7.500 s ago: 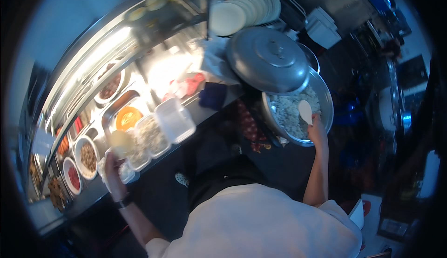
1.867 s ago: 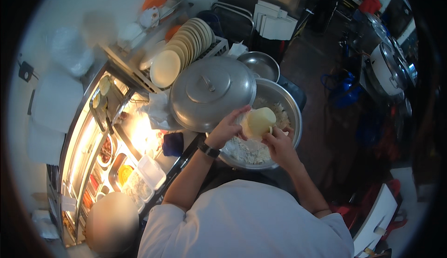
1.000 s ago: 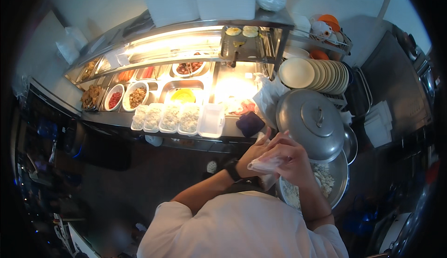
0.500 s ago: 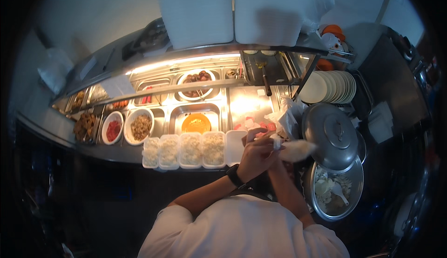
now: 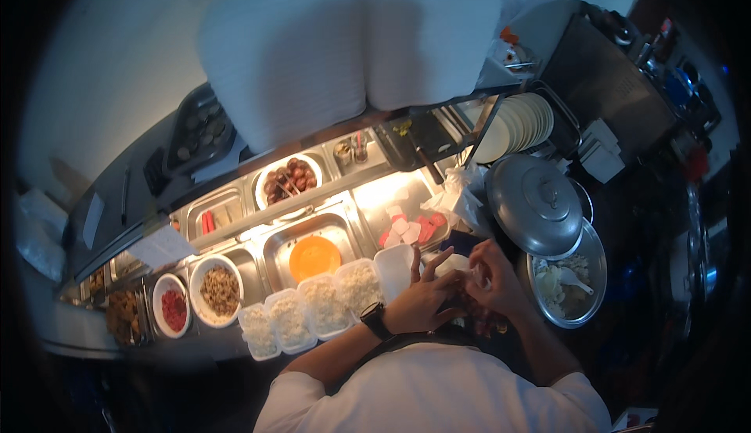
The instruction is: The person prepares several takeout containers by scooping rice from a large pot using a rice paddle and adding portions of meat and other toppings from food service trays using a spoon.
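Note:
Both my hands are together at the counter's front edge, at a small whitish plastic bag (image 5: 454, 264) that shows partly behind the fingers. My left hand (image 5: 422, 298), with a dark watch at its wrist, has some fingers raised and others closed in at the bag's top. My right hand (image 5: 496, 278) pinches there too, its fingertips close to the left ones. Left of them stand several white foam boxes of rice (image 5: 324, 304) in a row. An empty white foam lid (image 5: 395, 267) lies beside the left fingers. Behind the hands are pink and white slips (image 5: 411, 229).
A big metal lid (image 5: 533, 202) leans over a pot of rice (image 5: 596, 296) with a white scoop at right. White plates (image 5: 526, 126) stand behind. Food bowls (image 5: 192, 308) and an orange dish (image 5: 314, 258) fill the lit counter. Tall foam box stacks (image 5: 289, 50) tower above.
The view has tilted and shifted. The bag, held out to the right and blurred before, is now close in among the fingers. My right hand has come up beside the left.

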The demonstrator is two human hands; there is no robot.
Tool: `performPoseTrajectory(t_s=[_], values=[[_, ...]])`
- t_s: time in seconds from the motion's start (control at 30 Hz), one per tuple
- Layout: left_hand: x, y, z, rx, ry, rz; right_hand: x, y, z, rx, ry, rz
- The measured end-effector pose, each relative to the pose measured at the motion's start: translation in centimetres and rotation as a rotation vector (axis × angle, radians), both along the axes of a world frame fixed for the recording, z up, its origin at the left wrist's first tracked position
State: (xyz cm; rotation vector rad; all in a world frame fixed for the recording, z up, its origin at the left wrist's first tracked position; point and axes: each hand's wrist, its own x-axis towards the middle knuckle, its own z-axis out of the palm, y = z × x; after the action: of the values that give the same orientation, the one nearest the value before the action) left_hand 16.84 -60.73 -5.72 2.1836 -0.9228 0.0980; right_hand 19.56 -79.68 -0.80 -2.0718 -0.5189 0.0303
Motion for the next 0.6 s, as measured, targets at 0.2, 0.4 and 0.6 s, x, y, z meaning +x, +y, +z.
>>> performPoseTrajectory(t_s=[0.2, 0.4, 0.6], values=[[3.5, 3.0, -1.7, 0.180, -0.099, 0.073, 5.4, 2.9, -2.9, -0.115, 0.025, 0.111], [6.2, 6.6, -5.9, -1.046, 0.756, 0.014, 10.7, 2.6, -1.5, 0.033, 0.111, 0.090], [12.3, 8.4, -8.9, -0.847, 0.391, 0.241, 24.1, -3.6, 20.1, 0.328, -0.421, -0.248]])
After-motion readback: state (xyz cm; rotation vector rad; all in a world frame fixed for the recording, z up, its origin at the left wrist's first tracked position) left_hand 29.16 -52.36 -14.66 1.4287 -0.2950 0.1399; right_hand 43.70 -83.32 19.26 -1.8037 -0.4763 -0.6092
